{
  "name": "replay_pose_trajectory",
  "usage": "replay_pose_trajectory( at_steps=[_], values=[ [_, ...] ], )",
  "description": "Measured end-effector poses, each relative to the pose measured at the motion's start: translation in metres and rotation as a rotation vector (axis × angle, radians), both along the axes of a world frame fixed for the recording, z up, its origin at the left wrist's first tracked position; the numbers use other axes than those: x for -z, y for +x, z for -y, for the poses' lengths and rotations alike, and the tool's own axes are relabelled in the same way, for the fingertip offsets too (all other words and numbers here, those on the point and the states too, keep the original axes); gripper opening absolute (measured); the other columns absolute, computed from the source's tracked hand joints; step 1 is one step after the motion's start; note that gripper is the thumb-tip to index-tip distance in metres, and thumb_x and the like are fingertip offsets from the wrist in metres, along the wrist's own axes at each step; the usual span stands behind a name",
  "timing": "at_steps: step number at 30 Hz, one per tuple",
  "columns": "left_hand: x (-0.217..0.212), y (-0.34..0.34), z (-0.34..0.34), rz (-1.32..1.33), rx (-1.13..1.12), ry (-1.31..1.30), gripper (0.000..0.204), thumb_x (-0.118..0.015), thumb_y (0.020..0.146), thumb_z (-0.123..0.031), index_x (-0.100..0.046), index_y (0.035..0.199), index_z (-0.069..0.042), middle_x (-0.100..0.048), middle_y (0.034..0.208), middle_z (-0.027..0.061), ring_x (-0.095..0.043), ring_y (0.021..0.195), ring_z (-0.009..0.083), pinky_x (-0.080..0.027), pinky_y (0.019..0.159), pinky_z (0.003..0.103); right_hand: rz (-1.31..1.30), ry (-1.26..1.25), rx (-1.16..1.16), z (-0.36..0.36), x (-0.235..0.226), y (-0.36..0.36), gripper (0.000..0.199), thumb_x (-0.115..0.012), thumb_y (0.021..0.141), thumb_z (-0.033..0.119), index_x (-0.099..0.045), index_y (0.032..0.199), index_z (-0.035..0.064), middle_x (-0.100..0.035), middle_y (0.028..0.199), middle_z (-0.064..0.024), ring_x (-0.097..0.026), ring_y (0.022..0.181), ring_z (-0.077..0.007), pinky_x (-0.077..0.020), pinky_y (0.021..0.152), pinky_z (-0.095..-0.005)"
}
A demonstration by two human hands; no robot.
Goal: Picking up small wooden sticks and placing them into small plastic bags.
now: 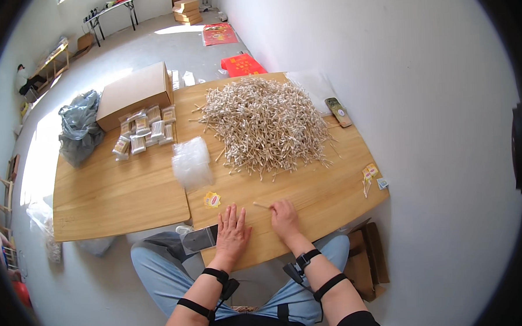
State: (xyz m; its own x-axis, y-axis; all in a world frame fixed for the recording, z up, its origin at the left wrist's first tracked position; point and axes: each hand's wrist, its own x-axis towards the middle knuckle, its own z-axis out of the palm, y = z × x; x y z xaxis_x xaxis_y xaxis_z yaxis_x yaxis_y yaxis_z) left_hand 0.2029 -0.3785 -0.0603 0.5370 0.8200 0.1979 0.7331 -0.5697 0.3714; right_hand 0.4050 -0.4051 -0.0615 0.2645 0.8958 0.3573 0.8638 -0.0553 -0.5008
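My left hand lies flat near the table's front edge, fingers stretched and holding nothing. Beside it is a flat dark grey and black item that I cannot name. My right hand is closed in a pinch on a cotton swab, whose tip points left. Beyond both hands spreads a large heap of loose cotton swabs. A few yellow labels lie ahead of my left hand, and a stack of clear plastic bags rests behind them.
Filled swab packets sit by a cardboard box at the left, next to a grey plastic bag. A phone-like object, labels and stray swabs lie along the right edge, near the wall. A person sits far left.
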Motion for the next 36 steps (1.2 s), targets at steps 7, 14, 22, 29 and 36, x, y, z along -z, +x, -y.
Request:
replay_pose_trajectory(
  at_steps=[7,14,22,29,36],
  values=[
    [-0.004,-0.001,-0.001,-0.007,0.083,-0.022,0.060,-0.057,0.092,-0.036,-0.042,0.144,-0.010,-0.034,0.152,0.0164,-0.029,0.143,0.0308,-0.019,0.117,0.052,0.022,0.059,0.046,-0.035,-0.016,0.030,0.023,-0.060,0.082,0.006,-0.065,0.104,0.0109,-0.058,0.109,-0.0128,-0.055,0.103,-0.0344,-0.0464,0.087,-0.0454],
    [-0.006,0.002,0.001,-0.019,0.076,-0.027,0.053,-0.056,0.092,-0.037,-0.051,0.138,-0.010,-0.040,0.150,0.0132,-0.032,0.142,0.0271,-0.020,0.117,0.050,0.232,0.045,0.015,-0.066,-0.002,0.041,0.025,-0.061,0.084,0.009,-0.064,0.108,0.0101,-0.057,0.116,-0.0138,-0.054,0.108,-0.0346,-0.0464,0.091,-0.0442],
    [-0.008,0.000,-0.001,0.015,0.074,-0.014,0.051,-0.057,0.091,-0.034,-0.052,0.134,-0.006,-0.043,0.147,0.0154,-0.034,0.141,0.0293,-0.021,0.117,0.049,-0.013,0.106,-0.130,-0.008,0.005,-0.014,0.015,-0.063,0.081,0.004,-0.060,0.095,0.0045,-0.062,0.105,-0.0141,-0.059,0.101,-0.0338,-0.0485,0.089,-0.0421],
    [-0.005,0.001,-0.002,0.032,0.062,-0.009,0.052,-0.056,0.093,-0.036,-0.052,0.135,-0.006,-0.044,0.147,0.0142,-0.034,0.140,0.0278,-0.022,0.117,0.048,-0.157,0.130,-0.001,0.011,-0.001,-0.023,0.014,-0.063,0.077,-0.001,-0.060,0.090,0.0037,-0.062,0.100,-0.0145,-0.059,0.097,-0.0337,-0.0485,0.086,-0.0425],
    [0.000,0.001,-0.001,0.075,0.060,0.020,0.053,-0.056,0.093,-0.036,-0.051,0.134,-0.003,-0.045,0.145,0.0140,-0.036,0.139,0.0272,-0.023,0.117,0.048,-0.097,0.058,-0.022,-0.003,-0.001,-0.017,0.013,-0.068,0.074,0.003,-0.064,0.086,0.0074,-0.060,0.087,-0.0099,-0.058,0.088,-0.0307,-0.0481,0.077,-0.0406]
  ],
)
